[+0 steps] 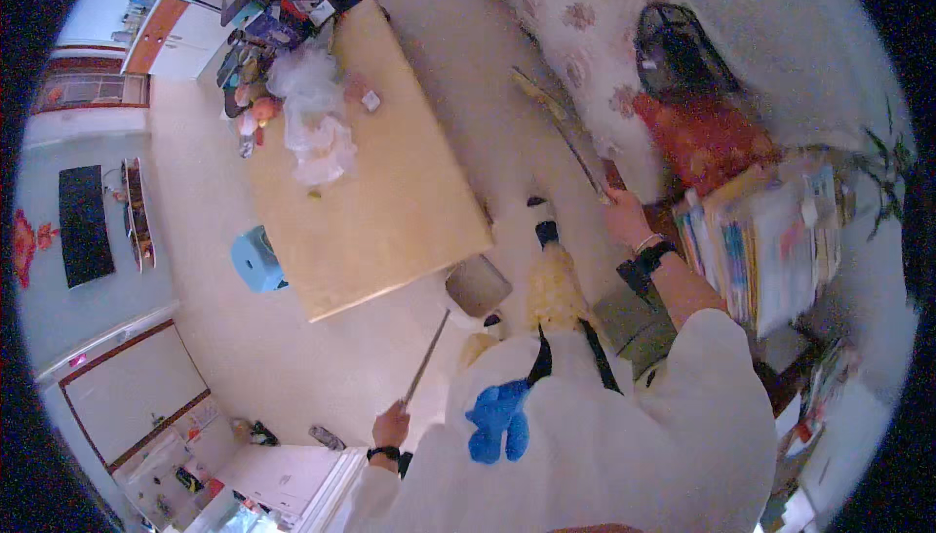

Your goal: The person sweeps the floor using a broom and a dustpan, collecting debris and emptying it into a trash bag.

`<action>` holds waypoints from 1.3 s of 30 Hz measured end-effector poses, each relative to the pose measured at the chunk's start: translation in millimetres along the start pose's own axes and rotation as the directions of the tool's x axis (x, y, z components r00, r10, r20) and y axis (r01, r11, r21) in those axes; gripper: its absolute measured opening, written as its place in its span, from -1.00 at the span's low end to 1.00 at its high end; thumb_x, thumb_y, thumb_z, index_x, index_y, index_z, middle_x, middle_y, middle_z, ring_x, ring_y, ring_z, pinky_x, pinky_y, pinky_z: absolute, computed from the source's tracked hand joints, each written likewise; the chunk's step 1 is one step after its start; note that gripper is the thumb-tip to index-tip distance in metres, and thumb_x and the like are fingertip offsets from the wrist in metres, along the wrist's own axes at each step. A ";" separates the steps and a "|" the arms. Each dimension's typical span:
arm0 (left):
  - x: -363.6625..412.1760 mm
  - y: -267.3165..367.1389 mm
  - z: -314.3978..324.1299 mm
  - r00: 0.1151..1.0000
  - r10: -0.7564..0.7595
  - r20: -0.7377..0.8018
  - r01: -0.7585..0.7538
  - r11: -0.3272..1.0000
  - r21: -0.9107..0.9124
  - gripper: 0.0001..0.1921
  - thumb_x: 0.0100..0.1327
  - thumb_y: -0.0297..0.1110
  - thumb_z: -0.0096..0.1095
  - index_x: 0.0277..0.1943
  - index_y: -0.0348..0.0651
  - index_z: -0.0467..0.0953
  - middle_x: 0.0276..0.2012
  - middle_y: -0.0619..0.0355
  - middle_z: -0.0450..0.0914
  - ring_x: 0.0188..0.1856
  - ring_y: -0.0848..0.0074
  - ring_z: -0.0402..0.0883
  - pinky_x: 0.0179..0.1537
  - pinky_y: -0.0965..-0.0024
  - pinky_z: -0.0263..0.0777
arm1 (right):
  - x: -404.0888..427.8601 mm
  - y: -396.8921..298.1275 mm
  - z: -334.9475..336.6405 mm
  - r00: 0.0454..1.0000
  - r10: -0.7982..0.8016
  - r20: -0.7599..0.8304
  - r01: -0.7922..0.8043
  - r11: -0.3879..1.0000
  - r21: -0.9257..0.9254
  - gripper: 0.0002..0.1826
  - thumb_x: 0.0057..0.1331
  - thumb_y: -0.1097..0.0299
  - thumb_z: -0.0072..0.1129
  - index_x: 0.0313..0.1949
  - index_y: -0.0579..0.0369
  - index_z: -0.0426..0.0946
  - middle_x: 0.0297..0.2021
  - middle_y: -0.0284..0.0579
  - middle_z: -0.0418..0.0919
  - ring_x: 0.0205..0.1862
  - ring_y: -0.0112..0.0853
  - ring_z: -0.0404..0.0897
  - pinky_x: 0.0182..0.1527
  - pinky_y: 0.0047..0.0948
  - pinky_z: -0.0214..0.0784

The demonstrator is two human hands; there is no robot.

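My left hand (390, 428) is closed around the thin handle (426, 359) of what looks like a long-handled dustpan. Its pan (479, 289) rests low beside the table's near corner, close to my foot. My right hand (627, 216) grips a long stick, apparently a broom (557, 114), which slants away over the floor towards the base of the patterned sofa cover. The broom's far end is blurred, so its bristles cannot be made out. Both wrists carry dark bands.
A wooden table (395, 211) holds plastic bags (311, 116) and a pile of goods. A blue stool (257, 259) stands at its left side. On the right are a covered sofa (578, 17), a red cloth (706, 139), a black mesh object (684, 50) and stacked books (760, 248).
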State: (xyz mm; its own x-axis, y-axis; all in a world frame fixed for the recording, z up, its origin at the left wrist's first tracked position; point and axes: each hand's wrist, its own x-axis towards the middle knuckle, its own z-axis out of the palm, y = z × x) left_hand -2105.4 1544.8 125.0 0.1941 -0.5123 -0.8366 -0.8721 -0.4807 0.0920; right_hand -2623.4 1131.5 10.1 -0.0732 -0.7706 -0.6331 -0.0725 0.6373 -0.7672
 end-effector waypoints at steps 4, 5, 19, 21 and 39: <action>-86.7 -34.8 57.2 0.980 -0.199 0.023 0.198 0.943 -0.268 -0.59 0.08 -0.17 0.12 0.04 0.12 0.40 -0.28 -0.07 0.57 -0.23 0.04 0.54 -0.21 0.07 0.43 | 57.8 -21.2 23.9 0.736 -0.634 0.240 0.594 0.434 -0.677 -0.75 0.17 0.35 0.03 -0.20 0.20 0.50 -0.59 -0.24 0.48 -0.63 -0.48 0.43 -0.60 -0.48 0.26; -103.1 -19.3 42.2 0.996 -0.092 -0.017 0.088 0.983 -0.162 -0.59 0.07 -0.19 0.12 0.04 0.10 0.40 -0.27 -0.08 0.57 -0.22 0.05 0.54 -0.20 0.07 0.43 | 104.6 4.6 3.0 0.873 -0.454 0.180 0.401 0.455 -0.795 -0.74 0.19 0.30 0.01 -0.21 0.19 0.49 -0.58 -0.21 0.49 -0.59 -0.44 0.47 -0.57 -0.44 0.29; -345.2 133.4 66.3 0.821 -0.568 0.054 0.453 0.591 -0.667 -0.64 0.06 -0.36 0.18 -0.05 -0.25 0.46 -0.40 0.06 0.60 -0.32 0.43 0.59 -0.27 0.41 0.43 | 232.0 -163.5 163.8 0.939 -0.156 0.308 0.336 0.205 -0.919 -0.76 0.13 0.35 -0.03 -0.25 0.18 0.49 -0.48 0.01 0.53 -0.38 -0.18 0.54 -0.29 -0.18 0.37; -342.8 165.8 31.4 0.784 -0.598 0.168 0.459 0.376 -0.805 -0.67 0.07 -0.36 0.16 -0.07 -0.23 0.48 -0.46 0.09 0.60 -0.39 0.47 0.59 -0.33 0.42 0.42 | 219.5 -188.9 180.7 0.981 -0.013 0.195 0.192 0.231 -0.954 -0.74 0.14 0.36 -0.05 -0.21 0.16 0.50 -0.35 0.07 0.54 -0.27 -0.12 0.54 -0.17 -0.14 0.36; -330.2 142.1 70.6 0.813 -0.532 0.236 0.498 0.427 -0.755 -0.65 0.11 -0.40 0.10 -0.04 -0.38 0.44 -0.53 0.14 0.59 -0.44 0.57 0.52 -0.33 0.51 0.38 | 72.9 -66.2 30.3 0.790 0.103 0.605 0.608 0.006 -0.794 -0.37 0.12 0.34 0.00 0.23 -0.10 0.13 -0.24 0.13 0.47 -0.23 0.01 0.46 -0.10 -0.13 0.32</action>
State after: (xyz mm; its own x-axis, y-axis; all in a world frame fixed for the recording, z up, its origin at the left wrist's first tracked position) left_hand -2325.0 1695.9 376.2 0.5155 0.0068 -0.8569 0.0632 -0.9975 0.0301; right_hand -2593.8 1032.8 11.7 0.5364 -0.5489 -0.6411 -0.8348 -0.4565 -0.3076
